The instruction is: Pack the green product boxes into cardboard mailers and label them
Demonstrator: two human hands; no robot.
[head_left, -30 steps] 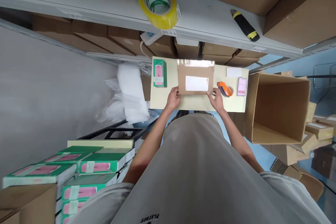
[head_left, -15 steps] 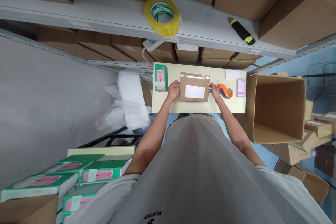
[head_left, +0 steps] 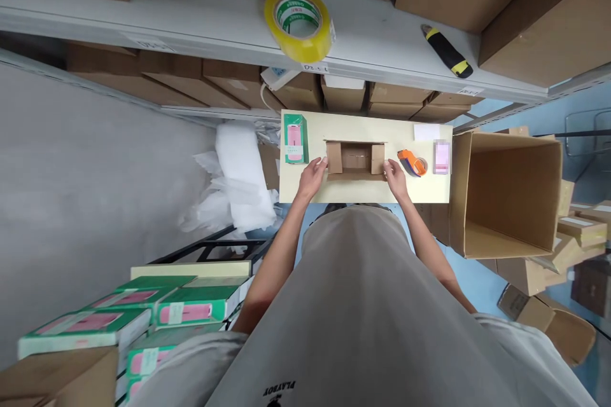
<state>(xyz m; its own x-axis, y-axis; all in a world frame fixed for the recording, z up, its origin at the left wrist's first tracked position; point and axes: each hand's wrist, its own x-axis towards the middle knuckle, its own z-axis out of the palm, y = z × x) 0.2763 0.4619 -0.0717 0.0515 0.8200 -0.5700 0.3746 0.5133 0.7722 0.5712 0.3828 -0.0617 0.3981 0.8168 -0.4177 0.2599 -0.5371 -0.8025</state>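
Observation:
A small brown cardboard box (head_left: pixel 357 158) sits on the pale tabletop (head_left: pixel 305 192) in front of me. Its open side faces me, so its inside shows between two short side flaps. At the box's left side, my left hand (head_left: pixel 312 178) has its fingers closed against the edge. My right hand (head_left: pixel 395 179) grips the opposite edge in the same way. Just right of that hand lies an orange tape dispenser (head_left: pixel 412 164). A green box with a pink picture (head_left: pixel 295 138) stands left of my left hand.
A white paper (head_left: pixel 426 132) and a pinkish phone-like item (head_left: pixel 442 157) lie at the table's right. Beside it stands a large open carton (head_left: pixel 510 197). The shelf above holds a yellow tape roll (head_left: pixel 322 44) and a cutter (head_left: pixel 447 52). White wrapping (head_left: pixel 243 178) is at left.
The cardboard box has been turned: its taped, labelled face no longer shows, and its open side with flaps faces me. Both hands have stayed at its sides.

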